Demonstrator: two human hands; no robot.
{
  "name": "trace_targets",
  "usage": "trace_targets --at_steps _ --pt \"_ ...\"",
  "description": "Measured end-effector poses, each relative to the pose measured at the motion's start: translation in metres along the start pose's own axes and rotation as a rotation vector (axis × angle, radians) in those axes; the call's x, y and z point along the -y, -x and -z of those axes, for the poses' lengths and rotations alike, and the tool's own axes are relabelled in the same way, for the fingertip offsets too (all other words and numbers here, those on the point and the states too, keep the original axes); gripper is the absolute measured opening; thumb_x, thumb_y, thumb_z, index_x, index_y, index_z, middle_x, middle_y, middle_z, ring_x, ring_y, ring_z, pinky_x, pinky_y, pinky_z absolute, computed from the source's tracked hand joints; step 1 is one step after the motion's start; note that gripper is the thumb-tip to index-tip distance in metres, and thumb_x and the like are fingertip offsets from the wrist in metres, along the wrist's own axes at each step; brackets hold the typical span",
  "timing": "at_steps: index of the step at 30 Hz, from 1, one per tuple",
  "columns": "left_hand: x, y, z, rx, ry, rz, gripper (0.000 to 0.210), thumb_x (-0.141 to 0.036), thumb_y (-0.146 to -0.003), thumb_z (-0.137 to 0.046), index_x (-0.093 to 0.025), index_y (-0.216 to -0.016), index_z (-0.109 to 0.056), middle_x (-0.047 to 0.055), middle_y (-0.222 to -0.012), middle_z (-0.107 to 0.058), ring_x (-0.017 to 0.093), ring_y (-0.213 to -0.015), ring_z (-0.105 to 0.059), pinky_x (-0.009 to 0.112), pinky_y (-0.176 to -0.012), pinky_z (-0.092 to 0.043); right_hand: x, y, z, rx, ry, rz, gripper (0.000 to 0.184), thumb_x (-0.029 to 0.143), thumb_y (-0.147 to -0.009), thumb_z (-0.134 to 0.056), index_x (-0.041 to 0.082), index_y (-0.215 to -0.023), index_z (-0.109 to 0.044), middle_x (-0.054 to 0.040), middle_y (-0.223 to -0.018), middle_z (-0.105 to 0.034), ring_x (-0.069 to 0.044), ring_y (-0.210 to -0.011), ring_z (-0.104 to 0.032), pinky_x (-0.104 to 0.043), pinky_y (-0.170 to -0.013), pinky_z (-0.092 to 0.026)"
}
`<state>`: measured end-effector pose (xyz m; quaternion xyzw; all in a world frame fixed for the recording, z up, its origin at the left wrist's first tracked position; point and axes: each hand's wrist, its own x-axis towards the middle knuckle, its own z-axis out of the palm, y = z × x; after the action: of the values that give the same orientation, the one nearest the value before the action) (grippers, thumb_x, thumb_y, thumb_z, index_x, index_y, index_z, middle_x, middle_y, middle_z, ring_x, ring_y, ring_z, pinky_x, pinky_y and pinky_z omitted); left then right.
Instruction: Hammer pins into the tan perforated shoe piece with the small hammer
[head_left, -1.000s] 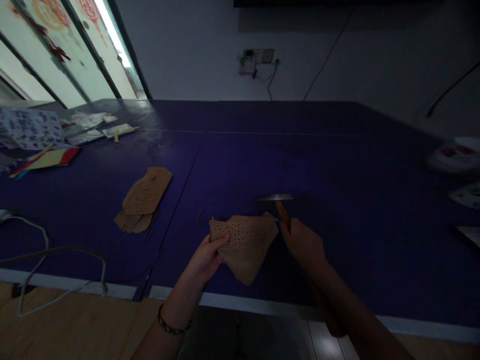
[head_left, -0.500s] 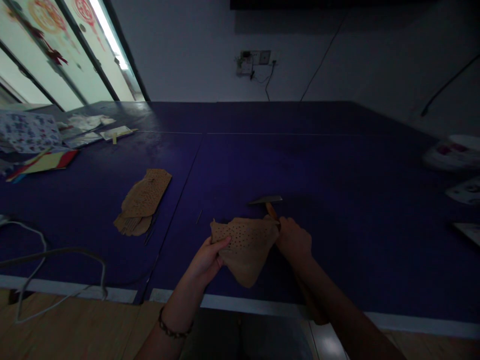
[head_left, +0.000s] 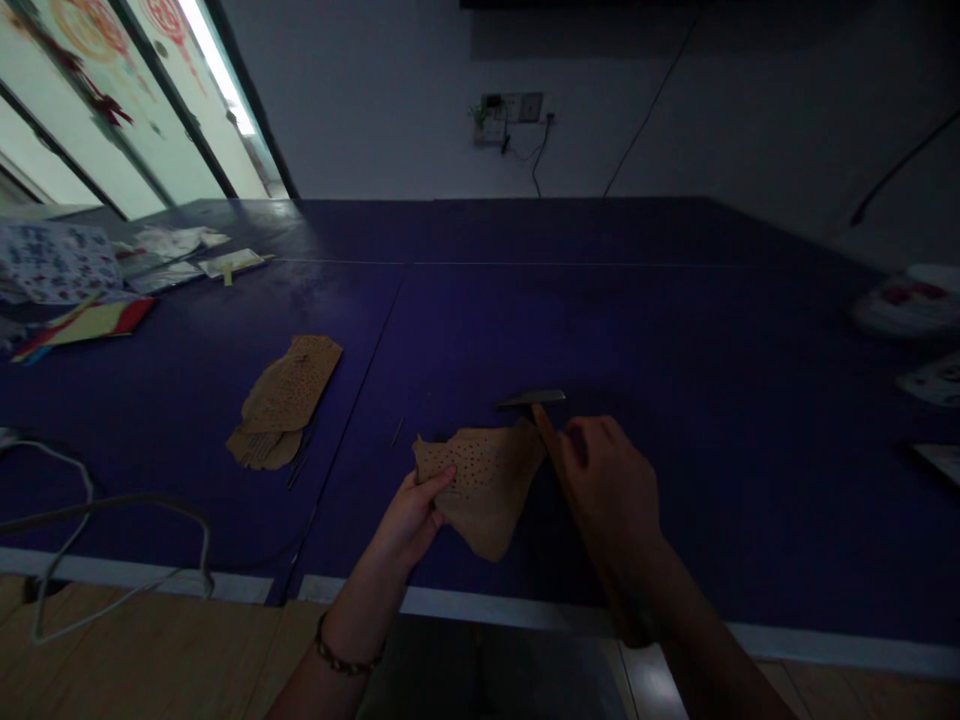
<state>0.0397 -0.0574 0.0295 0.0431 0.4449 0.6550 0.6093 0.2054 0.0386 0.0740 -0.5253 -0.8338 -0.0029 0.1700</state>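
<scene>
My left hand (head_left: 420, 510) grips a brown leather piece (head_left: 495, 500) at its left edge, thumb on top and fingers beneath. Rows of small holes run across its upper part. Just right of the piece, a hammer (head_left: 549, 440) lies with its metal head away from me and its long wooden handle slanting toward the table's front edge. Over that handle is my right hand (head_left: 615, 485), fingers curled closed and apart from the leather; what they hold, if anything, is hidden. More punched leather pieces (head_left: 292, 395) lie stacked to the left.
Thin metal rods (head_left: 300, 462) lie beside the stack, and a short one (head_left: 397, 431) sits nearer the middle. Pale cables (head_left: 86, 500) loop over the front left of the purple table (head_left: 480, 320). Cloths and papers (head_left: 82, 325) cover the far left; blurred items (head_left: 907, 305) stand at right.
My right hand has left the leather's right edge and moved right, over the hammer handle. The leather has shifted slightly left in my left hand. The hammer stays in place.
</scene>
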Motion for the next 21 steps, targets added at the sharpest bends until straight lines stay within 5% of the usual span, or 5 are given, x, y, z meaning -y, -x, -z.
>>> trace_targets --at_steps 3,5,21 --pt "0.001 0.002 -0.001 0.005 -0.02 -0.005 0.029 -0.012 -0.063 -0.066 -0.009 -0.091 -0.06 0.012 -0.089 -0.067 0.022 -0.086 -0.062 0.032 -0.08 -0.048 0.014 0.003 -0.001 0.035 -0.242 0.371 0.014 0.017 -0.083 -0.043 0.018 -0.079 -0.057 -0.0039 -0.081 -0.059 -0.015 -0.079 -0.056 -0.026 -0.071 -0.042" --pt "0.001 0.003 -0.002 0.017 -0.039 -0.014 0.028 -0.012 -0.063 -0.067 -0.009 -0.089 -0.061 0.011 -0.088 -0.068 0.022 -0.084 -0.063 0.032 -0.078 -0.048 0.023 0.002 -0.007 0.082 -0.248 0.492 0.013 0.014 -0.081 -0.046 0.018 -0.077 -0.058 -0.0039 -0.081 -0.06 -0.016 -0.081 -0.055 -0.027 -0.074 -0.042" --pt "0.004 0.003 -0.005 -0.008 -0.109 -0.061 0.03 -0.014 -0.055 -0.072 -0.009 -0.083 -0.063 0.01 -0.083 -0.068 0.02 -0.076 -0.064 0.028 -0.071 -0.047 0.039 -0.011 -0.001 0.236 0.123 0.622 0.006 0.013 -0.072 -0.051 0.012 -0.074 -0.056 -0.0096 -0.075 -0.058 -0.019 -0.068 -0.054 -0.028 -0.059 -0.039"
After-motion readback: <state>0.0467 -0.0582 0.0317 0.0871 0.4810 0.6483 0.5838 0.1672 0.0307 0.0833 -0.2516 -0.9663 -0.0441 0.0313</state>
